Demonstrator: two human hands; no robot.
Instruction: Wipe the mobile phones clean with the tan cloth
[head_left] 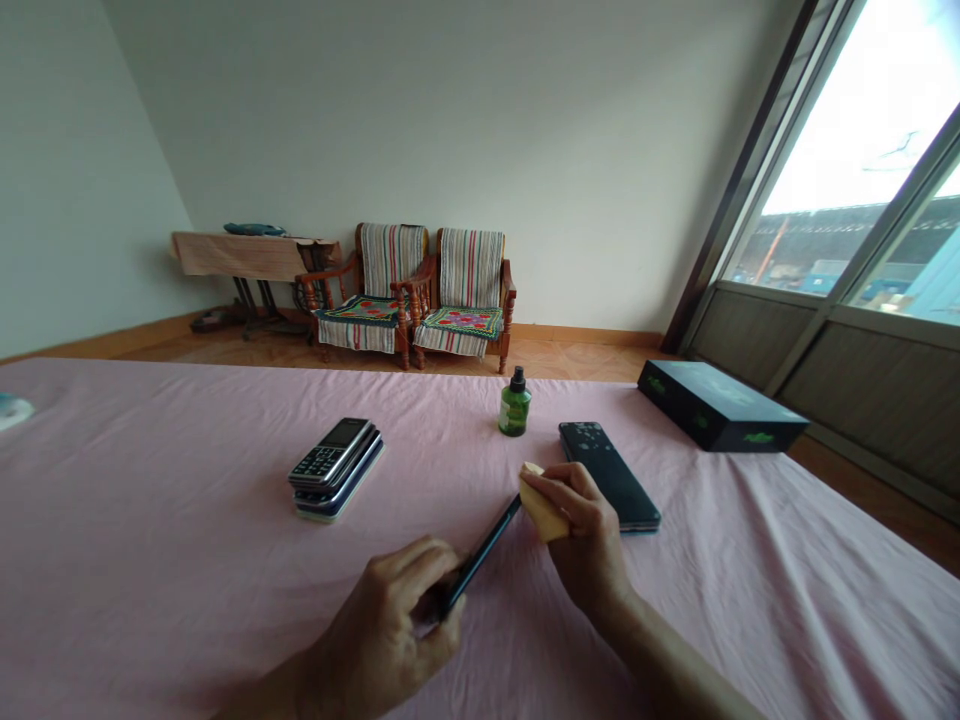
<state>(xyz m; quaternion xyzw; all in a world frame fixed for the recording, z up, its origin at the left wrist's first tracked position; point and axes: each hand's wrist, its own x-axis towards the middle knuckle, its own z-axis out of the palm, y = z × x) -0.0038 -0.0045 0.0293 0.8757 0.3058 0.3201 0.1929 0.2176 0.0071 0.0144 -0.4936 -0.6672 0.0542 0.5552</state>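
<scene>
My left hand (401, 620) grips the near end of a dark smartphone (486, 552), which is tilted so that its narrow edge faces me. A folded yellow cloth (545, 510) is pinched in my right hand (589, 535), right at the phone's far end. Just beyond that hand lies a stack of dark phones (611, 475), its top one spotted with light marks near the camera end. To the left sits another stack of phones (334, 470), topped by a keypad phone. A green spray bottle (514, 408) with a black cap stands upright behind my hands.
A black box (720, 405) with green marks rests at the right far edge of the pink-covered surface (187, 560). Something pale (13, 410) shows at the left edge. Beyond are two wooden armchairs (465, 290), a cloth-covered table (247, 255) and a window (832, 180).
</scene>
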